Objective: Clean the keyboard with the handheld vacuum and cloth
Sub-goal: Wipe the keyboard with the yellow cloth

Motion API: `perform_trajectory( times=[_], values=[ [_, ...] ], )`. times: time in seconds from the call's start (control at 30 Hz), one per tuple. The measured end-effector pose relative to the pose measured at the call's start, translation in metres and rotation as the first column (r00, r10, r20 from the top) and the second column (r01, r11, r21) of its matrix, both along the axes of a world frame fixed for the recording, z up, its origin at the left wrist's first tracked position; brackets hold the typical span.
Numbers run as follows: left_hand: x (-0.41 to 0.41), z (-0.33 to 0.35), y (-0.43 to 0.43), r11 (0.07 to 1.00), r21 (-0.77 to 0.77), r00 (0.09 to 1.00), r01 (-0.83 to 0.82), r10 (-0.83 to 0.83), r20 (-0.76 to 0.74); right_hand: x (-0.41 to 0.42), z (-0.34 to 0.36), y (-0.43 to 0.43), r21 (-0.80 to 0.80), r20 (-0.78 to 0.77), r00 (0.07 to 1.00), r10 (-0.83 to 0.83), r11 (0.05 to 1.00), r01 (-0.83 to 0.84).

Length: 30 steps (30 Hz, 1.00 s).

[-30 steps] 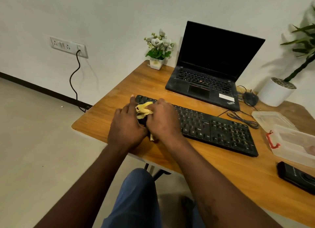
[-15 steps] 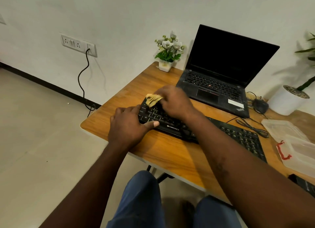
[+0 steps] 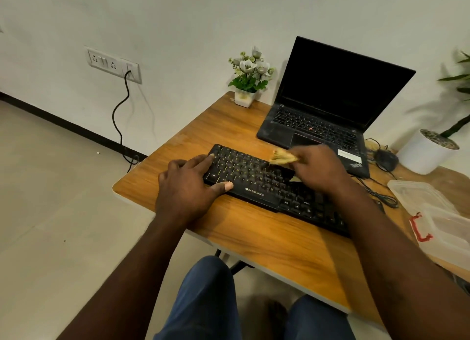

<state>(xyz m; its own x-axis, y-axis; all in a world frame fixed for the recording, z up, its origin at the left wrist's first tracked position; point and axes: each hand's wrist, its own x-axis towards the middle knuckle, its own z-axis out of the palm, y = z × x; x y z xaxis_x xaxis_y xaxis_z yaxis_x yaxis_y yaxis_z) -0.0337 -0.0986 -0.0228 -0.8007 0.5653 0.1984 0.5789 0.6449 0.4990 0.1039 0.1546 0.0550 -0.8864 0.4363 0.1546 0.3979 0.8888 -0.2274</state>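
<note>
Head view: your left hand (image 3: 188, 189) lies flat, fingers extended, bracing the left end of the keyboard (image 3: 254, 184), on the desk (image 3: 254, 235) before the laptop (image 3: 315, 126). Your right hand (image 3: 318, 168) pinches the cloth (image 3: 281, 157) (soft, light, bunches easily) over the back rows. Keyboard judged rigid, light; brace its ends. Against the earlier frame, the cloth sits further right.

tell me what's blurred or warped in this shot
Head view: the right hand and the yellow cloth it pinches are smeared by motion blur; the left hand and the keyboard lettering are sharp; wide-angle stretch enlarges the forearms at the bottom edge; the laptop screen is dark, without glare.
</note>
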Motion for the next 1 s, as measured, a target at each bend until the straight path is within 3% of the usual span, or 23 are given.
perform_trajectory(
  times=[0.07, 0.13, 0.23, 0.33, 0.5, 0.7, 0.8, 0.87, 0.93, 1.0],
  values=[
    [0.000, -0.001, 0.000, 1.000, 0.000, 1.000, 0.005, -0.005, -0.004, -0.025, -0.006, -0.012, -0.076, -0.163, 0.979, -0.125, 0.991, 0.114],
    [0.000, 0.000, 0.000, 1.000, -0.006, 1.000, 0.005, -0.005, -0.008, -0.055, -0.012, -0.039, -0.161, -0.231, 0.965, -0.123, 0.983, 0.087],
    [0.001, 0.002, 0.000, 0.999, -0.034, 1.000, 0.008, -0.008, -0.008, -0.092, -0.018, -0.086, -0.185, -0.168, 0.983, 0.071, 0.977, -0.102],
    [0.002, 0.003, -0.003, 0.999, -0.042, 1.000, -0.008, 0.007, -0.023, -0.092, -0.018, -0.106, -0.034, -0.025, 0.982, 0.186, 0.982, -0.186],
    [0.002, 0.002, -0.001, 0.999, -0.037, 1.000, 0.001, -0.001, -0.005, -0.022, -0.016, -0.053, 0.125, 0.042, 0.994, 0.097, 0.987, -0.101],
    [0.003, 0.003, 0.001, 0.999, -0.043, 1.000, -0.018, 0.019, 0.018, 0.072, -0.008, 0.010, 0.115, 0.118, 0.991, -0.064, 0.992, 0.051],
    [0.013, 0.006, 0.008, 0.998, -0.032, 0.998, -0.052, 0.053, 0.032, 0.083, -0.006, 0.020, 0.132, 0.083, 0.985, -0.154, 0.981, 0.142],
    [0.029, 0.010, 0.015, 0.998, 0.037, 0.997, -0.056, 0.058, -0.059, 0.072, -0.007, 0.015, 0.088, -0.003, 0.983, -0.184, 0.979, 0.183],
    [0.054, 0.014, 0.026, 0.996, 0.077, 0.983, 0.039, -0.025, -0.179, 0.055, -0.011, 0.003, 0.047, -0.067, 0.983, -0.174, 0.983, 0.177],
    [0.080, 0.017, 0.044, 0.982, -0.008, 0.961, 0.191, -0.188, -0.200, 0.040, -0.018, -0.006, 0.014, -0.079, 0.988, -0.133, 0.991, 0.134]
  ],
)
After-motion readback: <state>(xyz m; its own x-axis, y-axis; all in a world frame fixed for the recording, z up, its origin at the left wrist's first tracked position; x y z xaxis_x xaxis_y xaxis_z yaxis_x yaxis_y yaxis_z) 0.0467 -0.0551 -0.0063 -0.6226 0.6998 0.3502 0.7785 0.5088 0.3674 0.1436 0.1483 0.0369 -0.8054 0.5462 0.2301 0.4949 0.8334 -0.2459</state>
